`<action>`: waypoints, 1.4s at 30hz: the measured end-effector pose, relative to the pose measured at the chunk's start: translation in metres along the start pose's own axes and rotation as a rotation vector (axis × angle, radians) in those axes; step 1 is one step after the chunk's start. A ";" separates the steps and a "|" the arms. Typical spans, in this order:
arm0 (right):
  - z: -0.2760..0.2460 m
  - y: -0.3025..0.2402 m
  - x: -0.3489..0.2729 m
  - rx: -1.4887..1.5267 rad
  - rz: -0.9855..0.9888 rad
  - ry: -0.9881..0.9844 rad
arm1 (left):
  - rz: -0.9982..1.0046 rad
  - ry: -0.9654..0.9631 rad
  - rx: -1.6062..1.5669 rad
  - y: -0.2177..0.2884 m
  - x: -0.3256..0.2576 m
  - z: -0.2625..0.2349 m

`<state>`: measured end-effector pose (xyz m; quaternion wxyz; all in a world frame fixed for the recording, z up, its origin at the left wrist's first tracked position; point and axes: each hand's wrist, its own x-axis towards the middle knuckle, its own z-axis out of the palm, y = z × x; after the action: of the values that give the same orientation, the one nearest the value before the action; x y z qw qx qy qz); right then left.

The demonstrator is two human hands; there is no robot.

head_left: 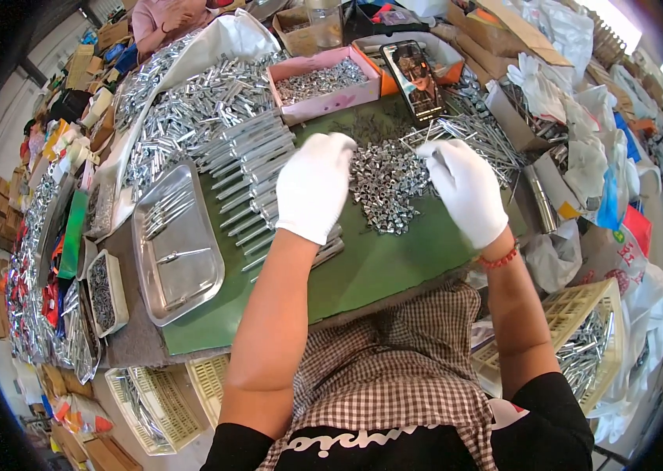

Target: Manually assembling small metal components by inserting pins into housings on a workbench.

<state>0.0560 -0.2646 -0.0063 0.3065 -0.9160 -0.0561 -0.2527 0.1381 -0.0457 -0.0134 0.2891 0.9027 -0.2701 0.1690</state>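
My left hand (pixel 312 188), in a white glove, is over the right ends of a row of metal tubes with thin rods (pixel 249 169). Its fingers are curled together at the edge of a pile of small shiny metal sleeves (pixel 390 184); whatever they hold is hidden. On the pile's other side, my right hand (pixel 465 188), also gloved, has thumb and fingers pinched together beside loose thin metal rods (pixel 477 137). What lies in that pinch is too small to make out. Both hands are apart above the green work surface (pixel 378 271).
A steel tray (pixel 218 271) with a few slim metal pieces sits left. Behind are a heap of metal tubes (pixel 190 110), a pink box (pixel 327 110) of small parts and a propped phone (pixel 414 86). Crates (pixel 610 306) stand low at right. Another person (pixel 163 23) is at the far left.
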 end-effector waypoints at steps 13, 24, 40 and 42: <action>0.060 0.025 0.103 -0.497 0.027 -0.331 | -0.098 0.348 0.022 -0.013 0.003 -0.002; 0.047 -0.002 0.078 -0.283 0.028 -0.272 | 0.017 0.118 -0.133 -0.008 0.000 0.004; 0.013 -0.010 0.031 0.633 0.318 -0.310 | -0.085 -0.132 -0.730 0.019 0.002 -0.003; 0.015 -0.009 0.030 0.571 0.244 -0.271 | -0.126 -0.145 -0.765 0.020 0.001 -0.003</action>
<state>0.0856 -0.2495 0.0031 0.5684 -0.8184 -0.0548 -0.0644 0.1269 -0.0576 -0.0017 0.5948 0.7540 -0.2774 -0.0261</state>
